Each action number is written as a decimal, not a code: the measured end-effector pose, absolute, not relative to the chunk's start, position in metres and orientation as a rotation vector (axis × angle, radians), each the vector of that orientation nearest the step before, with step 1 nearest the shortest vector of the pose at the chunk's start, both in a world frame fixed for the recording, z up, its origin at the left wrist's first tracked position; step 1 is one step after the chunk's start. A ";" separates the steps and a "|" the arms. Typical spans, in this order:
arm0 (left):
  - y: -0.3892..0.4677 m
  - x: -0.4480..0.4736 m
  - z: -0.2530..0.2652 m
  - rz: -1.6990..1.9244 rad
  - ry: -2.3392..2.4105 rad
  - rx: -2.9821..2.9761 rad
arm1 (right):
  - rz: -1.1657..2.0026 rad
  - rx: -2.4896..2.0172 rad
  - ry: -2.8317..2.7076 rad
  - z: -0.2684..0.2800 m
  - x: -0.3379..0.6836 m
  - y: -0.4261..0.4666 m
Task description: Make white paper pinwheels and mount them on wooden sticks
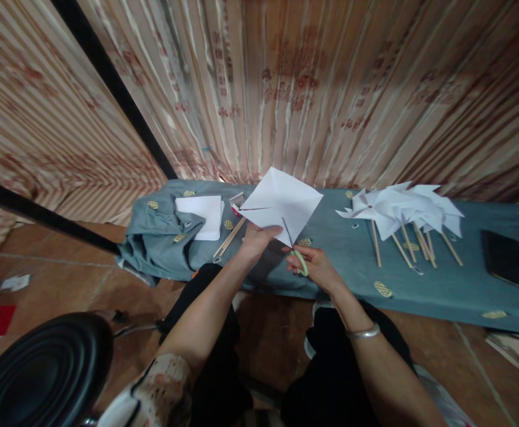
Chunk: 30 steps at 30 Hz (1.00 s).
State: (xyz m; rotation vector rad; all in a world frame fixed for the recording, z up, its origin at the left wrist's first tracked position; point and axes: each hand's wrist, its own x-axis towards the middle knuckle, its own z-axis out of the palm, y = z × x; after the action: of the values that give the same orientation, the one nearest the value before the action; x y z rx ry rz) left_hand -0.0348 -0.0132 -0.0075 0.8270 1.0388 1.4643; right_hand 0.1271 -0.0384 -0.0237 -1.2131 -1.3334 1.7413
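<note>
A white square sheet of paper (281, 196) is held up over the cloth-covered surface, one corner toward me. My left hand (261, 237) is closed on its lower left edge, the thumb lying on top. A slit runs inward from the left corner. My right hand (315, 264) grips a pair of scissors with light green handles (302, 264). Their blades lie at the paper's near corner, along a dark line pointing toward the middle; whether they are apart is too small to tell.
Several white paper pinwheels (408, 207) on wooden sticks lie to the right, with a dark phone or tablet (506, 259) beyond them. White sheets (210, 222), a small box (236, 203) and wooden sticks (229, 240) are at the left. A black round stool (41, 367) stands lower left.
</note>
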 end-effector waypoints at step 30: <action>-0.018 -0.032 -0.011 1.375 1.048 0.846 | 1.677 -1.207 -1.438 -0.017 0.127 -0.038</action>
State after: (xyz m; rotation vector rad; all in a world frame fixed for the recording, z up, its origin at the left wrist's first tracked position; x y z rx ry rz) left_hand -0.0318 -0.0182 -0.0108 0.8464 1.0480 1.3751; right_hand 0.1273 -0.0382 -0.0167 -1.2065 -1.4376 1.6773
